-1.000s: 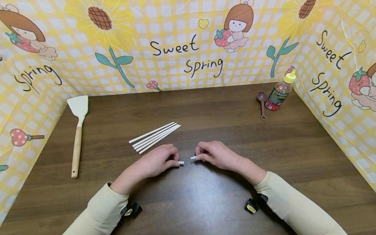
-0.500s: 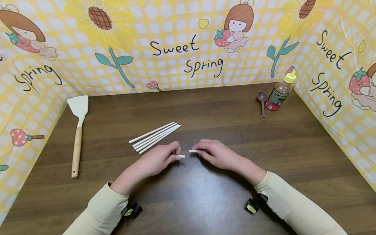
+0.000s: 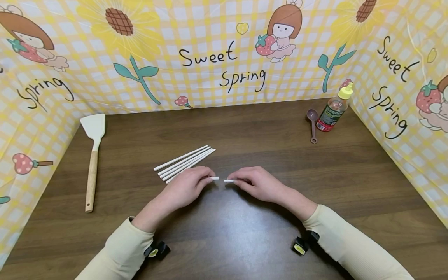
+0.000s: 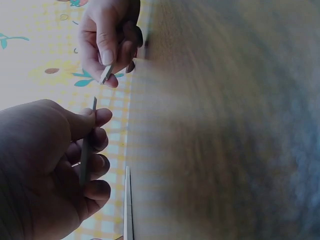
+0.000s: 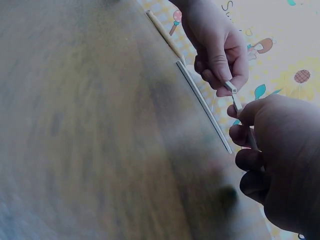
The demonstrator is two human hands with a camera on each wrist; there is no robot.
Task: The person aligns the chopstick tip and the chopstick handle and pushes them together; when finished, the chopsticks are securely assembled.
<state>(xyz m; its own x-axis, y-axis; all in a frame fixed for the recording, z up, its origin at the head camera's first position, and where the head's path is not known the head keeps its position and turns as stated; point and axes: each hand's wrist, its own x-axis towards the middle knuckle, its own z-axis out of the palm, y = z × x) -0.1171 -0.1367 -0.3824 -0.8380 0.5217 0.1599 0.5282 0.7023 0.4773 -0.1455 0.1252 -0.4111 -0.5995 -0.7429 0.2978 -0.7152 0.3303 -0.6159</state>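
My left hand (image 3: pixel 189 184) pinches a short white stick (image 3: pixel 216 178) between thumb and fingers. In the left wrist view, the stick (image 4: pixel 85 160) runs across its curled fingers. Opposite, my right hand (image 3: pixel 257 182) pinches another white stick (image 3: pixel 228 181), its end towards the first. The two ends are a small gap apart in the head view. In the right wrist view, the left hand's stick (image 5: pixel 230 86) shows a squarish, hollow-looking end, and the right hand's stick (image 5: pixel 237 104) a narrower tip. Several white sticks (image 3: pixel 190 159) lie side by side behind my left hand.
A spatula (image 3: pixel 93 155) with white head and wooden handle lies on the left. At the back right, a brown measuring spoon (image 3: pixel 312 124) lies beside a yellow-capped bottle (image 3: pixel 332 111). Patterned yellow cloth (image 3: pixel 210 35) walls the brown table (image 3: pixel 231 241) on three sides.
My left hand has moved away from me and raised its stick's end nearly level with the other. The right hand's stick has turned and shifted slightly left, narrowing the gap.
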